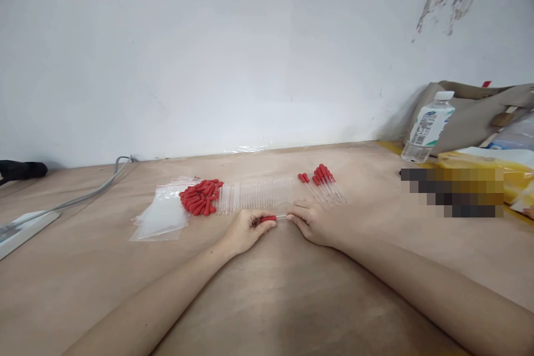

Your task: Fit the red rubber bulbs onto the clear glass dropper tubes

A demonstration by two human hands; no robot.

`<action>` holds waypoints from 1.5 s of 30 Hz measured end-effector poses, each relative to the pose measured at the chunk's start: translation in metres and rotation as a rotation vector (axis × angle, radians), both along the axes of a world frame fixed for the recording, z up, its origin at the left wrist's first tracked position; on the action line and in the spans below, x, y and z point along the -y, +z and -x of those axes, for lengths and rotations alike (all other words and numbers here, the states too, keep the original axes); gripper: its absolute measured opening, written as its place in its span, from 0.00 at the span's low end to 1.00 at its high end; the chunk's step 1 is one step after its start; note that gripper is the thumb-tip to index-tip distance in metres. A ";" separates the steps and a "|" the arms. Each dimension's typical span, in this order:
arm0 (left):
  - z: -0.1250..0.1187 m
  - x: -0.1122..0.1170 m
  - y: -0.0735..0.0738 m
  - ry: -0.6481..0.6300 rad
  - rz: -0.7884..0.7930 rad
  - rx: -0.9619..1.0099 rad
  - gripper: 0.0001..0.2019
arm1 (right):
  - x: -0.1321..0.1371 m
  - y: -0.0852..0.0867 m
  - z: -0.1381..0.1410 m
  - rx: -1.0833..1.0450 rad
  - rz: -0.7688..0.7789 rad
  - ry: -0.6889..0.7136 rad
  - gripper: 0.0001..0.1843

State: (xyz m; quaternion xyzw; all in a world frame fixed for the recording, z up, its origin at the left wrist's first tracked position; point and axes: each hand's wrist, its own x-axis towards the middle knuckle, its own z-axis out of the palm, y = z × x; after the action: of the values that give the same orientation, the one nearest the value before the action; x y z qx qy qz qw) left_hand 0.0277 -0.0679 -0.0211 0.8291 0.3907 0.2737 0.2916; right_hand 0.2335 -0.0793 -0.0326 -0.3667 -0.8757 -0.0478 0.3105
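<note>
Between finger and thumb, my left hand (247, 229) is closed on a red rubber dropper bulb (268, 218). My right hand (311, 222) pinches a thin clear glass pipette tube (282, 217), whose near end meets the mouth of the bulb; how deep it sits I cannot tell. Beyond my left hand lies a heap of loose red bulbs (201, 197). A row of clear tubes (255, 193) is laid side by side behind both hands. Past my right hand are several droppers with red bulbs on their tubes (327, 182).
Clear plastic bags (162, 216) lie left of the bulb heap. A grey cable (94, 193) runs to a white power strip (27, 231) at far left. On the right stand a water bottle (429, 127), a beige bag (471, 117) and a yellow package (467, 160). A white wall (233, 55) bounds the table.
</note>
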 end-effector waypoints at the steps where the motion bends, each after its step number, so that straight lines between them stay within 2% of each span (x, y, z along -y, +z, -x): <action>1: 0.000 0.000 0.001 0.000 -0.008 0.000 0.12 | 0.001 0.001 0.000 0.020 0.008 -0.013 0.13; 6: 0.004 -0.002 -0.001 0.009 -0.111 -0.006 0.12 | 0.010 0.006 0.001 0.110 -0.044 -0.123 0.11; 9: 0.006 -0.004 -0.006 0.105 -0.135 0.069 0.22 | 0.011 0.008 -0.003 0.111 -0.042 -0.236 0.12; 11: 0.005 -0.006 -0.008 0.124 -0.114 0.074 0.24 | 0.005 0.012 -0.009 0.047 0.039 -0.360 0.13; 15: 0.001 -0.005 -0.004 0.052 -0.123 -0.059 0.15 | -0.016 0.028 -0.030 -0.091 0.267 -0.731 0.17; 17: -0.001 -0.003 -0.001 0.032 -0.144 -0.102 0.12 | -0.028 0.033 -0.038 -0.066 0.331 -0.886 0.19; 19: -0.002 -0.002 0.001 0.028 -0.159 -0.118 0.12 | -0.038 0.034 -0.043 0.007 0.355 -0.955 0.20; 24: -0.001 -0.002 0.000 0.024 -0.189 -0.126 0.12 | -0.051 0.024 -0.040 0.133 0.418 -1.016 0.24; 27: -0.001 -0.002 -0.002 0.024 -0.199 -0.124 0.11 | -0.050 0.022 -0.037 0.124 0.378 -0.973 0.25; 30: -0.002 -0.003 -0.002 0.025 -0.204 -0.132 0.11 | -0.046 0.025 -0.031 0.102 0.329 -0.911 0.22; 34: -0.002 -0.002 -0.001 0.026 -0.209 -0.137 0.10 | -0.046 0.029 -0.011 0.089 0.364 -0.844 0.18; 40: -0.002 -0.001 -0.002 0.027 -0.229 -0.134 0.10 | -0.060 0.038 0.016 0.156 0.505 -0.857 0.16; 45: -0.001 -0.002 -0.003 0.016 -0.238 -0.138 0.09 | -0.068 0.038 0.022 0.181 0.524 -0.838 0.12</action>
State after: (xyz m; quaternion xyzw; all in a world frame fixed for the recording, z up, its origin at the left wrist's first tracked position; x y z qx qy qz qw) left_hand 0.0292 -0.0658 -0.0244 0.8716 0.3811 0.2627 0.1613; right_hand 0.2114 -0.0117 0.0058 -0.7470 -0.6590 0.0217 0.0849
